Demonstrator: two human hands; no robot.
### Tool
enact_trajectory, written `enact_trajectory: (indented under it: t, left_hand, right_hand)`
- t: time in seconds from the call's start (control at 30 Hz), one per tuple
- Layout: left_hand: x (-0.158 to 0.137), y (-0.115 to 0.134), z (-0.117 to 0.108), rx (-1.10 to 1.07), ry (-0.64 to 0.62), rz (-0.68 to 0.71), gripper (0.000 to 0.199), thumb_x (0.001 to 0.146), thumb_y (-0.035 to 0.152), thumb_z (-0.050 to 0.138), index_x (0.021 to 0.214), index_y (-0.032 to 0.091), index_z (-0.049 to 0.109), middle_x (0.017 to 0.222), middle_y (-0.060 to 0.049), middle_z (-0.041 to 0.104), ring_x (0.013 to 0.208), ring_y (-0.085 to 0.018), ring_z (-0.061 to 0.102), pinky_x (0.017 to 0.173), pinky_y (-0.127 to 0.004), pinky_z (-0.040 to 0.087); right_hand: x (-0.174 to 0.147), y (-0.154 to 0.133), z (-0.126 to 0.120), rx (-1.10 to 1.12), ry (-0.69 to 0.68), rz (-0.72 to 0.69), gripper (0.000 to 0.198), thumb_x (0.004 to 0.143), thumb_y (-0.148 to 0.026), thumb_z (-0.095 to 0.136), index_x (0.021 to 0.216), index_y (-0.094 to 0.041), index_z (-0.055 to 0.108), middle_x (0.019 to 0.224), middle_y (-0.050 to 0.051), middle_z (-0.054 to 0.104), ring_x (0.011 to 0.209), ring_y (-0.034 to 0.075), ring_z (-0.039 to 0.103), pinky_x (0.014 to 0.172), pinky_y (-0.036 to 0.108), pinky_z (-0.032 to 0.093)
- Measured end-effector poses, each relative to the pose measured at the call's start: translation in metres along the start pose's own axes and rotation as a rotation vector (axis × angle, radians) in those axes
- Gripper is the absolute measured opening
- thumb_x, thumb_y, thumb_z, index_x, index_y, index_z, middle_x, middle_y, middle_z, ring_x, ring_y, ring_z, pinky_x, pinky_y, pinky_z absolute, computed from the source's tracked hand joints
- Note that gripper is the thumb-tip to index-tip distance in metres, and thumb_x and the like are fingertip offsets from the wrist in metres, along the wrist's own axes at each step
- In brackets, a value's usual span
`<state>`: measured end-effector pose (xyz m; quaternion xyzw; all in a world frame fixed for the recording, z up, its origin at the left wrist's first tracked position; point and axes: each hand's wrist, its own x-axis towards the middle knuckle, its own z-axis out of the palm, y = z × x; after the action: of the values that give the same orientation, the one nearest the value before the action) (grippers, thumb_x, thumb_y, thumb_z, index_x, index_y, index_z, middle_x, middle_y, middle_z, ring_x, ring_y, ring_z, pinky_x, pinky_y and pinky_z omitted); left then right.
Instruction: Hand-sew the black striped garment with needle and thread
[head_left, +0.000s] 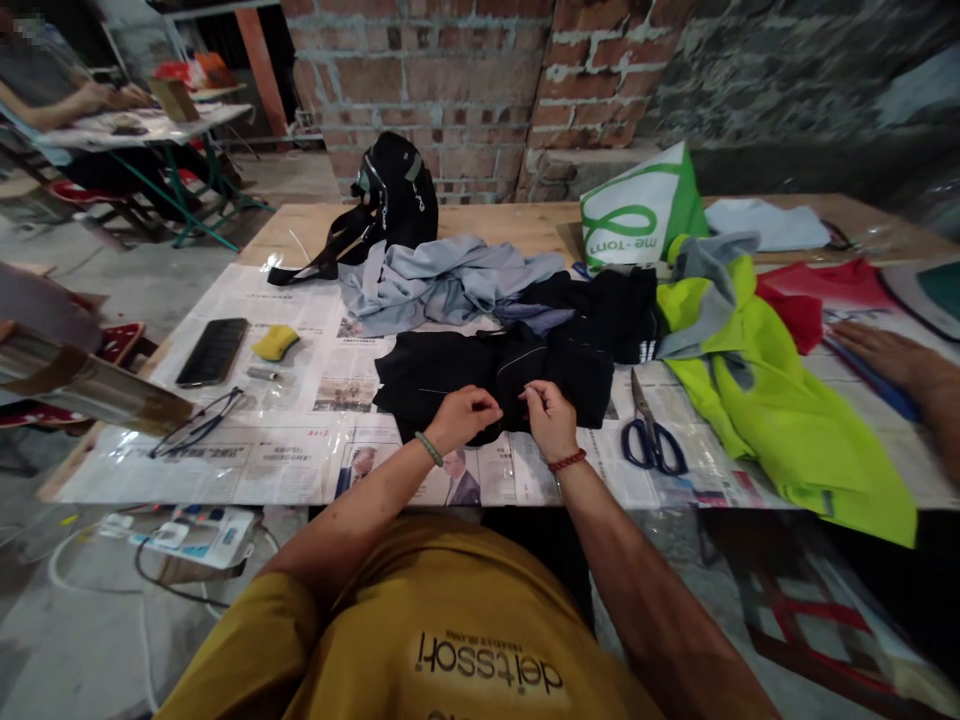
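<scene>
My left hand [466, 414] and my right hand [550, 416] face each other a short way apart over a black cloth garment [442, 368]. Both have thumb and fingers pinched together; whatever is between the fingertips is too small to make out. A thin pale line, perhaps thread, runs on the cloth beside the left hand, and another curves above the right. To the right of my right hand lie scissors [651, 440] with dark blue handles, blades pointing away. Crumpled grey cloth [450, 280] and more black cloth [592, 300] lie just behind.
Newspaper [277, 460] covers the table. On the left are a phone [213, 352], a yellow sponge [275, 343], glasses [199, 422] and a taped tube [90, 375]. A black bag [397, 190] stands behind; a neon-yellow garment [787, 400] and another person's hand [874, 350] are right.
</scene>
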<state>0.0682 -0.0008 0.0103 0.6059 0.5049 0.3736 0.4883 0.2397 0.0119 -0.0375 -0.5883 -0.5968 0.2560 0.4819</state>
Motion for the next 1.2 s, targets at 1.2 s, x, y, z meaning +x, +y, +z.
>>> enact_trajectory:
  t: [1.2]
  left_hand:
    - [-0.046, -0.043, -0.014, 0.923, 0.154, 0.484, 0.020, 0.087, 0.023, 0.050, 0.094, 0.022, 0.068, 0.103, -0.005, 0.066, 0.093, -0.019, 0.054, 0.079, -0.036, 0.033]
  right_hand:
    - [-0.018, -0.039, -0.038, 0.528, 0.188, 0.104, 0.018, 0.079, -0.037, 0.056, 0.087, -0.021, 0.053, 0.073, -0.001, 0.062, 0.047, 0.009, 0.053, 0.050, 0.025, 0.043]
